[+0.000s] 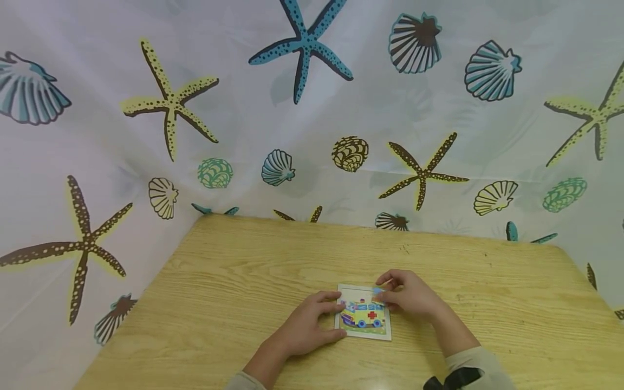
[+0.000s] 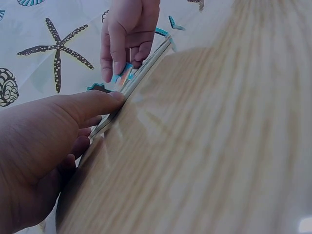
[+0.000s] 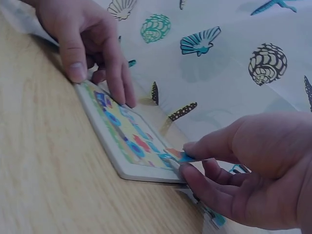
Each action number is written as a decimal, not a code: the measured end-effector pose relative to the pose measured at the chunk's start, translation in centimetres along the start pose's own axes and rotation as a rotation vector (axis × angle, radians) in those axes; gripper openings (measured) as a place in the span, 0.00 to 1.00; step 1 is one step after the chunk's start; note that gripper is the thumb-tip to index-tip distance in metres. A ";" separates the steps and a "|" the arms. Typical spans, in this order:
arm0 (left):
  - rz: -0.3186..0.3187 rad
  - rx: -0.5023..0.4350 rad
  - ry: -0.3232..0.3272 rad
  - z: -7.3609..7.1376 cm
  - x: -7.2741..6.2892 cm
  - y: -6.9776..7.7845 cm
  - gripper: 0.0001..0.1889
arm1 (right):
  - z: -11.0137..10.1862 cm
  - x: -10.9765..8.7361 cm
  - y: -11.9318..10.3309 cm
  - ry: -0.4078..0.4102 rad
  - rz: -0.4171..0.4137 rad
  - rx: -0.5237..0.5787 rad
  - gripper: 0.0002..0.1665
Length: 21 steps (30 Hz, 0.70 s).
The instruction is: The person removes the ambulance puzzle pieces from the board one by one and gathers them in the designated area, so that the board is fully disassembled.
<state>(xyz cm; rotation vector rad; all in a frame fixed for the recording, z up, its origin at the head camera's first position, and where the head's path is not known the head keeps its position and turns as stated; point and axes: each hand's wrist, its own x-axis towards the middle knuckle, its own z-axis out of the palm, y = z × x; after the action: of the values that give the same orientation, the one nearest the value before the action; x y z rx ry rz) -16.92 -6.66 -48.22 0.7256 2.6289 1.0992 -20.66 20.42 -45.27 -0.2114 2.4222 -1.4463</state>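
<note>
A small square picture puzzle (image 1: 363, 322) lies on the wooden table in a white frame, showing a yellow ambulance with a red cross and blue wheels. The upper part of its tray (image 1: 352, 294) shows pale and bare. My left hand (image 1: 309, 324) holds the frame's left side, thumb at the near corner and fingertips farther up. Between thumb and finger, my right hand (image 1: 408, 295) pinches a blue and orange puzzle piece (image 3: 179, 155) at the upper right corner. In the right wrist view the piece is tilted over the frame's edge; whether it touches the tray is hard to tell.
The wooden table (image 1: 234, 271) spreads around the puzzle. Behind it and along the sides hangs a white curtain (image 1: 331, 119) printed with starfish and shells. A black strap (image 1: 455, 377) crosses the right sleeve.
</note>
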 end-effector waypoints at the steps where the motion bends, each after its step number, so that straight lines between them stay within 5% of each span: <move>1: 0.000 0.001 0.000 0.0 0.0 0.0 0.32 | -0.3 0.0 0.1 -0.023 -0.003 0.027 0.17; 7: -0.001 0.001 0.002 -0.1 0.1 0.1 0.31 | -1.4 0.0 0.4 -0.115 -0.004 0.109 0.20; 21: -0.014 -0.037 -0.004 -0.1 0.1 0.0 0.31 | -4.4 -0.7 0.9 -0.120 0.032 0.189 0.22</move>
<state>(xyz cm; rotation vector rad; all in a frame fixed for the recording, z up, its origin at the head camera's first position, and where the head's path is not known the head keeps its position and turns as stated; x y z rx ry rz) -16.99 -6.64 -48.15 0.7001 2.5988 1.1377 -21.41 24.70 -43.99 -0.2084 2.1697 -1.5891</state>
